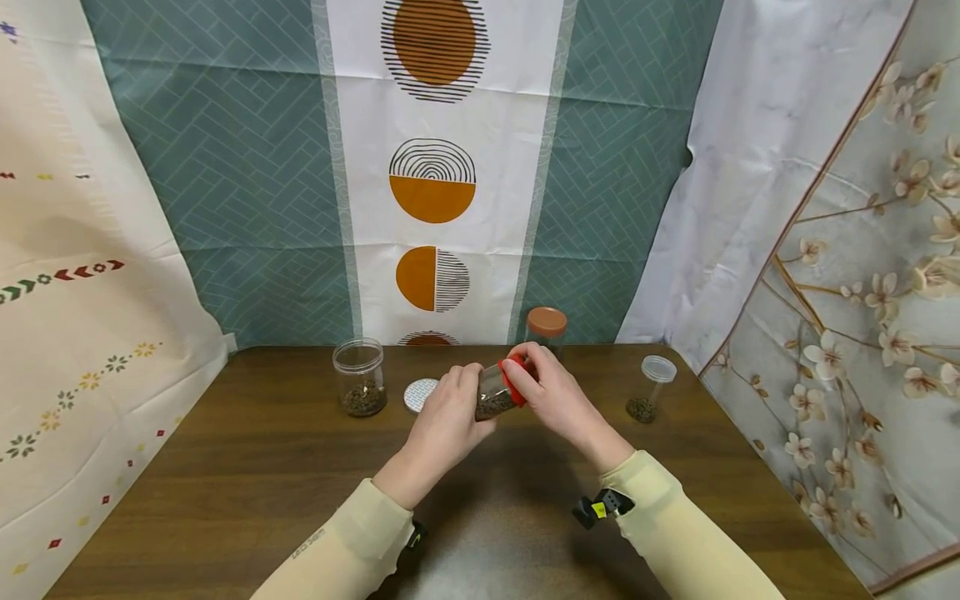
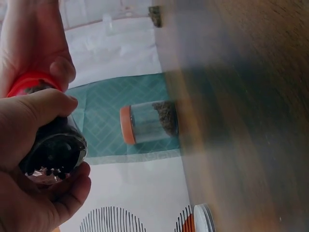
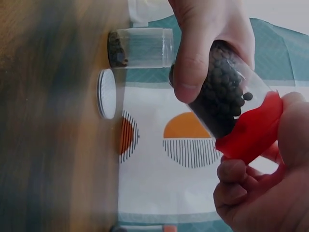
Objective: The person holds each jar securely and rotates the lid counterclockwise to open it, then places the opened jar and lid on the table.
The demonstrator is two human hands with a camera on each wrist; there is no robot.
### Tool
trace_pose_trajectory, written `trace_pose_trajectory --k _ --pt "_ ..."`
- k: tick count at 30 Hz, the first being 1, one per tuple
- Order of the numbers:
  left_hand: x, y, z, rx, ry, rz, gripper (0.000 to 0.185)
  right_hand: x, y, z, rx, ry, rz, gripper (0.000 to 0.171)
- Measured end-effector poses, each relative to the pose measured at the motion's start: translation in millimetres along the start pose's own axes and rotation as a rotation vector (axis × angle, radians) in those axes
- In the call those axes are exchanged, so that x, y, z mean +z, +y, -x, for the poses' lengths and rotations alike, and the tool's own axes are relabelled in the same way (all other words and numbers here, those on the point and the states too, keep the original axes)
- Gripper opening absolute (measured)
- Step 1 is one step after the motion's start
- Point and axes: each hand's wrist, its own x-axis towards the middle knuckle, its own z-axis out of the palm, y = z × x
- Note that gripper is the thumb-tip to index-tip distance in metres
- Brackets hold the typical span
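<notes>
Pale sleeves [image 1: 663,508] reach over the table [image 1: 225,475], the left hand [image 1: 446,417] wrapped round the tilted jar [image 1: 492,390], the right hand [image 1: 557,397] gripping its red lid [image 3: 253,129], which, slipping loose, could spill dark pellets [image 3: 224,92].

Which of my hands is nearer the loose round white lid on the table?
Left. Your left hand, gripping the jar, is just right of the white lid; your right hand, on the red cap, is farther right.
</notes>
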Motion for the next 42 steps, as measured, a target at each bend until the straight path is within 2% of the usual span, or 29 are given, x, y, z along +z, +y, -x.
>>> trace_pose_trajectory --k 8,21,27,36,42 --pt "-0.4 1.2 -0.2 -0.030 -0.037 0.042 0.071 -9.5 3.9 -0.6 -0.091 -0.117 -0.029 0.045" --pt "-2.3 2.2 -0.4 -0.034 -0.060 0.053 0.072 -13.8 4.7 1.4 -0.131 -0.135 -0.038 0.043" --pt "-2.9 0.8 -1.0 -0.048 -0.091 0.086 0.071 -17.8 5.9 1.8 -0.137 -0.180 -0.038 0.043" --pt "-4.8 -1.9 -1.3 -0.049 -0.119 0.082 0.069 -26.5 8.0 4.1 -0.181 -0.266 -0.064 0.044" --pt "-5.5 -2.4 -1.1 -0.038 -0.123 0.082 0.070 -28.8 11.1 4.3 -0.186 -0.279 -0.070 0.044"
